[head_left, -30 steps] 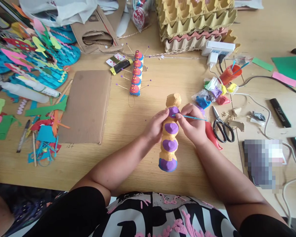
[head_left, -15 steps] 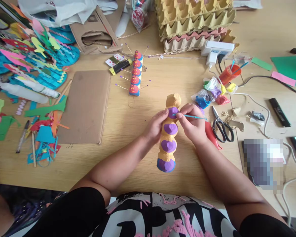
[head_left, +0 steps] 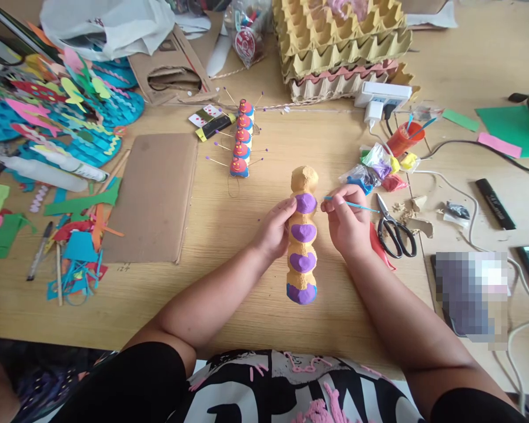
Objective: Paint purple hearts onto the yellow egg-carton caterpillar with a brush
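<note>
Blue sticks [head_left: 427, 124] in orange cup [head_left: 401, 144], beyond right hand [head_left: 348, 220]. Gripping bumpy orange-and-purple strip [head_left: 302, 235] by left edge with left hand [head_left: 271, 232]; pinching blue rod [head_left: 357, 205] in right, tip just off strip's right side.

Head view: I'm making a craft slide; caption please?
Left hand holds a bumpy, purple-patched yellow strip; right hand holds a thin blue stick nearby.

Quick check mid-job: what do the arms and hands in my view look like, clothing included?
The left hand and right hand are ungloved, with no ring or watch visible. The forearms are uncovered. Short, plain black fabric sleeves cover the upper arms, matching a black, white and grey printed shirt with pink squiggly markings.
</note>
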`<control>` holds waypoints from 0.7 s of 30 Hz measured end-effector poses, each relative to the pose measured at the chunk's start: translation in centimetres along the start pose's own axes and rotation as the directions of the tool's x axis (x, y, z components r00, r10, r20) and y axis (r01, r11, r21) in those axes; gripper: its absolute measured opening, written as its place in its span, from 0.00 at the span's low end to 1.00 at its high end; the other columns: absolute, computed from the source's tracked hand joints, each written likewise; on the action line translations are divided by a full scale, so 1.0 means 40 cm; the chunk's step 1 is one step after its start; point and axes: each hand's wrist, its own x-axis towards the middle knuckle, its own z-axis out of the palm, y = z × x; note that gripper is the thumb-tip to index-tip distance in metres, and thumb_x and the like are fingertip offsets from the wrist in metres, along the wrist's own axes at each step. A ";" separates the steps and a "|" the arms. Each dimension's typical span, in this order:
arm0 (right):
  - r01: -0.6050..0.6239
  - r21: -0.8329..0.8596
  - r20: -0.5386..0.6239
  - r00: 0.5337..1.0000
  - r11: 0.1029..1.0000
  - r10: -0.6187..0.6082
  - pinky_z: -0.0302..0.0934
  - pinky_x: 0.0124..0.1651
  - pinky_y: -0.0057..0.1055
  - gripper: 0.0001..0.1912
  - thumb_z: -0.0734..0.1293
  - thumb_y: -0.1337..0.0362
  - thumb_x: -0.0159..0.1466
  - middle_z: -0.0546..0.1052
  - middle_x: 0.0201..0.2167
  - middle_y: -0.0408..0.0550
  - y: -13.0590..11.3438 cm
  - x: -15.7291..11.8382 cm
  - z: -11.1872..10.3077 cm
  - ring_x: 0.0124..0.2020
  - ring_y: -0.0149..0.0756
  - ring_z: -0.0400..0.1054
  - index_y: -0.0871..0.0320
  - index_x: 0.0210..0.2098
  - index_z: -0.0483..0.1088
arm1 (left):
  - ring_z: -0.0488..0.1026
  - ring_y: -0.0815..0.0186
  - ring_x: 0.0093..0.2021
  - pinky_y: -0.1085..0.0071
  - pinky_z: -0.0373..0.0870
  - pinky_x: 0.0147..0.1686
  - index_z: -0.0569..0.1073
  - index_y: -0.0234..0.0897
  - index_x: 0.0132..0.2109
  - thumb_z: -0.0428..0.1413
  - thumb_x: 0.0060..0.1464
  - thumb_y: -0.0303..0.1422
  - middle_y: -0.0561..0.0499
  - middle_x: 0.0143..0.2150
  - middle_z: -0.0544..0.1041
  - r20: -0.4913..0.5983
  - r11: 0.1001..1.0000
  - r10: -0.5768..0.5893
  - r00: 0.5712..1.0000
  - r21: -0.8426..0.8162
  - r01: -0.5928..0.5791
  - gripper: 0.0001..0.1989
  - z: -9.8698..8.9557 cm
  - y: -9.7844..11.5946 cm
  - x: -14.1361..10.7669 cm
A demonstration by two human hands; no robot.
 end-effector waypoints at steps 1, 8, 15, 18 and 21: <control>-0.021 0.016 -0.013 1.000 1.000 0.021 0.65 0.37 0.35 0.27 0.79 0.32 0.67 0.68 0.27 0.38 0.007 0.001 -0.002 0.30 0.36 0.65 0.47 0.39 0.71 | 0.79 0.56 0.32 0.57 0.75 0.39 0.83 0.46 0.38 0.74 0.58 0.55 0.49 0.32 0.82 0.012 1.000 -0.015 1.000 -0.015 0.015 0.19 -0.003 0.004 0.002; -0.226 0.010 0.085 0.971 0.974 0.225 0.70 0.40 0.36 0.30 0.78 0.30 0.66 0.74 0.29 0.40 0.029 -0.026 0.017 0.33 0.36 0.70 0.49 0.35 0.75 | 0.83 0.53 0.41 0.59 0.80 0.41 0.85 0.43 0.41 0.74 0.58 0.51 0.46 0.40 0.87 0.050 0.997 0.038 0.998 -0.061 -0.035 0.17 0.002 0.019 0.005; -0.458 0.194 0.244 0.879 0.867 0.410 0.75 0.39 0.38 0.32 0.87 0.33 0.53 0.79 0.30 0.42 -0.002 -0.021 0.031 0.32 0.39 0.74 0.50 0.36 0.75 | 0.80 0.61 0.34 0.65 0.77 0.36 0.82 0.40 0.36 0.76 0.59 0.50 0.48 0.35 0.83 0.045 1.000 0.011 0.999 -0.012 -0.010 0.20 -0.009 0.017 0.006; -0.486 0.193 0.267 0.862 0.852 0.431 0.75 0.37 0.38 0.32 0.87 0.34 0.54 0.80 0.31 0.43 -0.003 -0.015 0.025 0.31 0.39 0.75 0.50 0.34 0.73 | 0.81 0.61 0.35 0.65 0.77 0.36 0.82 0.40 0.37 0.76 0.60 0.50 0.49 0.36 0.83 0.038 1.000 -0.019 0.999 -0.013 0.020 0.20 -0.007 0.021 0.004; -0.484 0.193 0.287 0.860 0.854 0.422 0.74 0.36 0.38 0.32 0.87 0.35 0.55 0.79 0.29 0.42 0.000 -0.015 0.022 0.30 0.38 0.74 0.50 0.34 0.73 | 0.80 0.63 0.33 0.66 0.75 0.35 0.81 0.41 0.35 0.79 0.55 0.51 0.51 0.34 0.82 0.053 1.000 0.009 0.999 0.008 -0.009 0.22 -0.001 0.022 0.003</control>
